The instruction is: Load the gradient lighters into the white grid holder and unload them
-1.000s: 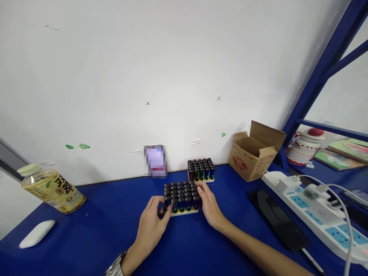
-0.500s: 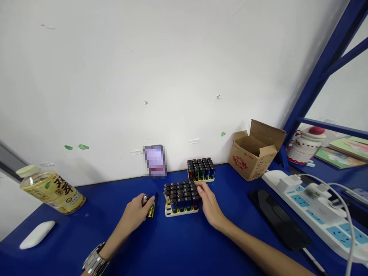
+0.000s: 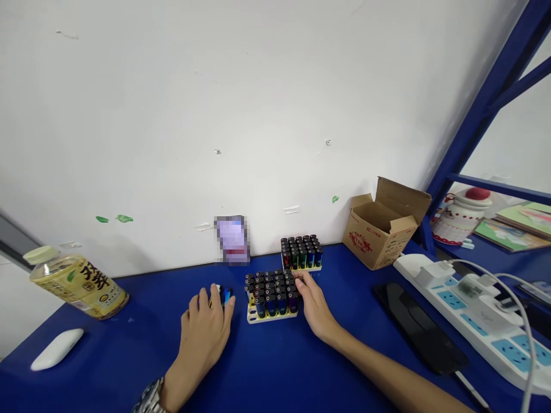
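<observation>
Just left of the near battery holder, my left hand lies palm down with its fingers apart. It touches or covers a few loose batteries, partly hidden by the fingers. Black-topped batteries with coloured bodies stand upright in rows in the pale holder. Some slots at its left front corner show no battery. On the right side, my right hand grips the holder, thumb near the side and fingertips hidden behind the back corner.
Behind stands a second holder of batteries near the wall. A blurred phone-like panel leans there. An open cardboard box, a black phone and a power strip are right. A drink bottle and white case are left.
My left hand has let go of the batteries it pinched; it has turned palm down and its fingers have spread over them. My right hand stays at the holder.
</observation>
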A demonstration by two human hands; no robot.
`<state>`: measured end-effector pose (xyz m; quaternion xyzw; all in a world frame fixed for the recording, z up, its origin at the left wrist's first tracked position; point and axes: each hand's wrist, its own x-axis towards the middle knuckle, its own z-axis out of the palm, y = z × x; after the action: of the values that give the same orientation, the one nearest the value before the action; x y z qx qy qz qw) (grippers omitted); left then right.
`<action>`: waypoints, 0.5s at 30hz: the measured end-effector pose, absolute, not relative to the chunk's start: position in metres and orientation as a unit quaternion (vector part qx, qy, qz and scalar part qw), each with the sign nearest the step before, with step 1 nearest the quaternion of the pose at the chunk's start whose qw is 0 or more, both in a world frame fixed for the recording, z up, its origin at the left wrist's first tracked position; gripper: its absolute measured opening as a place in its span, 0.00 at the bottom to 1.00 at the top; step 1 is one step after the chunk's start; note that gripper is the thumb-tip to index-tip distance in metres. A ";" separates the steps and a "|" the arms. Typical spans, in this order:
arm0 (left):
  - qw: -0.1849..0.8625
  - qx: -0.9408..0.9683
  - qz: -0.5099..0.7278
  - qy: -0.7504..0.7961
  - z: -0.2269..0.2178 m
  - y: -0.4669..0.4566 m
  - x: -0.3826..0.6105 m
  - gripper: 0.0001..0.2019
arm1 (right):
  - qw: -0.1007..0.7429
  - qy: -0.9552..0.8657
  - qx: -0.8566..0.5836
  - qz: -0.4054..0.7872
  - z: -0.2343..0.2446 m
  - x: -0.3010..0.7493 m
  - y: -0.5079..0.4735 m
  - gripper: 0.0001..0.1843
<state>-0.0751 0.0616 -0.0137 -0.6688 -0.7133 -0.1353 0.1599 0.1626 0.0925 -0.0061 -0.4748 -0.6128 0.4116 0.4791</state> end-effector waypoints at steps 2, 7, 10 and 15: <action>0.184 -0.695 -0.138 -0.681 -0.033 0.055 -0.073 0.28 | 0.479 -0.611 -0.476 0.413 -0.007 0.163 0.093 0.17; 0.173 -0.706 -0.181 -0.663 -0.063 0.070 -0.075 0.26 | 0.478 -0.612 -0.473 0.416 -0.006 0.163 0.093 0.17; 0.138 -0.702 -0.210 -0.666 -0.058 0.093 -0.076 0.26 | 0.472 -0.614 -0.474 0.417 -0.006 0.163 0.093 0.17; 0.067 -0.716 -0.295 -0.629 -0.023 0.099 -0.071 0.25 | 0.475 -0.620 -0.472 0.409 -0.006 0.163 0.093 0.16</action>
<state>-0.0711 0.0991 -0.0232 -0.7159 -0.6293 -0.2949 0.0672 0.1631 0.0932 -0.0063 -0.4719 -0.6203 0.4087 0.4749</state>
